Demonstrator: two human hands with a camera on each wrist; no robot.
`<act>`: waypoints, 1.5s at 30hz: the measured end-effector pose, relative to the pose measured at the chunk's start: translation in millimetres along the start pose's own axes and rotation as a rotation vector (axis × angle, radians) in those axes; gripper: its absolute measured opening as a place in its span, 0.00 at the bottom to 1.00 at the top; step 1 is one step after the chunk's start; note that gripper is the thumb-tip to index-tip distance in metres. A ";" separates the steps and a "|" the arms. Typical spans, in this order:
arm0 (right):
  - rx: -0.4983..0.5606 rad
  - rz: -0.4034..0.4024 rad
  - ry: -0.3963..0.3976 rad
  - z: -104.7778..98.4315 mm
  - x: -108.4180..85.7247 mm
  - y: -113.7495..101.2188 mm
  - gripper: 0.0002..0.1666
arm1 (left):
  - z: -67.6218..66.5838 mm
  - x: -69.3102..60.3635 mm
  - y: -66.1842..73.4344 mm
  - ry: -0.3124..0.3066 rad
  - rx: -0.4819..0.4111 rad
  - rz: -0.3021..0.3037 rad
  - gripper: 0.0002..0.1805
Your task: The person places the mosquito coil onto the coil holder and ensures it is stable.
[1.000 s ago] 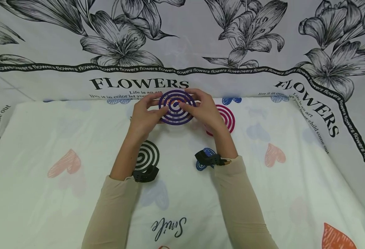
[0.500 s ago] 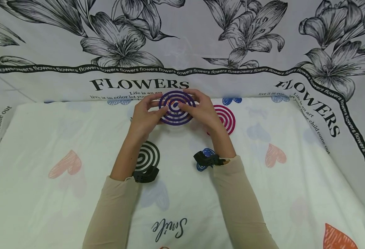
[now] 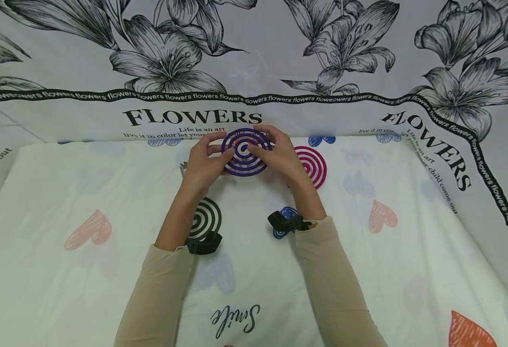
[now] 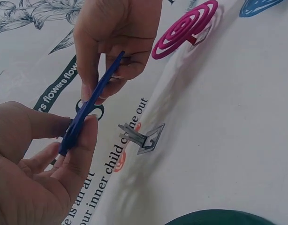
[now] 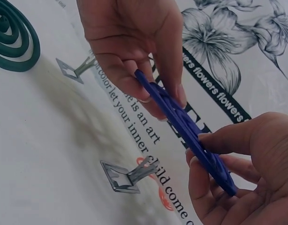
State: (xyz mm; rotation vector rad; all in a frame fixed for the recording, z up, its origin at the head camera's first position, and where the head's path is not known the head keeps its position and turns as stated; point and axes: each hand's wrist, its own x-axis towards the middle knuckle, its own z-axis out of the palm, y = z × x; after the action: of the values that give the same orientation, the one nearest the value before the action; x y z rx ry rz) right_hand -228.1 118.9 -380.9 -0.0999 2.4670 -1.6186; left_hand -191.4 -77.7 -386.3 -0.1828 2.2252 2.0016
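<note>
A dark blue-purple spiral coil (image 3: 246,166) is pinched between the thumbs and fingers of both hands, one on each side. My left hand (image 3: 204,164) has its thumb on the coil's left part; my right hand (image 3: 282,154) has its thumb near the centre. Edge-on and tilted, the coil (image 4: 94,96) shows in the left wrist view, with the left hand (image 4: 45,159) at its lower end. The right wrist view has the right hand (image 5: 254,164) gripping the coil's lower end. Small metal stands (image 5: 120,176) are below the coil there.
A pink spiral (image 3: 316,166) lies behind the right forearm; in the left wrist view the pink spiral (image 4: 186,28) has a metal stand by it. A dark green spiral (image 3: 208,217) is by the left wrist, partly covered. A blue coil (image 3: 280,235) is partly under the right wristband.
The held coil has dropped very slightly in the head view. My right wrist has shifted a little left; both hands keep their pinch on the coil.
</note>
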 end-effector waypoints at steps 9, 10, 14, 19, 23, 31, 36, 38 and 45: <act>-0.051 -0.033 0.015 4.5 2.4 2.5 0.34 | 4.1 0.5 -2.6 0.019 0.034 0.011 0.29; -0.051 -0.029 0.019 5.2 2.4 3.1 0.34 | 4.6 0.6 -3.4 0.023 0.040 0.013 0.29; -0.052 -0.019 0.025 8.2 2.2 6.2 0.33 | 5.7 1.7 -7.2 0.019 0.031 0.005 0.31; -0.054 -0.010 0.030 10.3 2.2 8.2 0.32 | 4.8 4.5 -10.3 -0.005 -0.019 -0.022 0.33; -0.048 -0.001 0.044 10.7 2.0 9.7 0.32 | 5.9 6.2 -11.0 -0.014 -0.028 -0.028 0.34; -0.042 -0.003 0.049 11.6 3.3 13.3 0.32 | 8.8 8.6 -15.1 -0.009 -0.030 -0.024 0.34; -0.049 0.003 0.051 12.3 4.1 15.6 0.31 | 10.0 9.2 -17.5 0.000 -0.009 -0.020 0.34; -0.048 0.006 0.050 12.8 5.0 16.6 0.31 | 10.6 9.3 -17.8 0.006 0.001 -0.019 0.33; -0.062 0.000 0.051 13.5 6.0 18.9 0.31 | 11.5 9.0 -17.1 0.013 0.026 -0.014 0.33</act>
State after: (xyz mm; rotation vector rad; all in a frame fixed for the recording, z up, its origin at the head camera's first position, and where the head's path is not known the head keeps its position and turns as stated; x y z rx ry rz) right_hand -230.5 113.4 -404.2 -0.0678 2.5562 -1.5639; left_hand -196.7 -68.0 -405.8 -0.2089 2.2502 1.9695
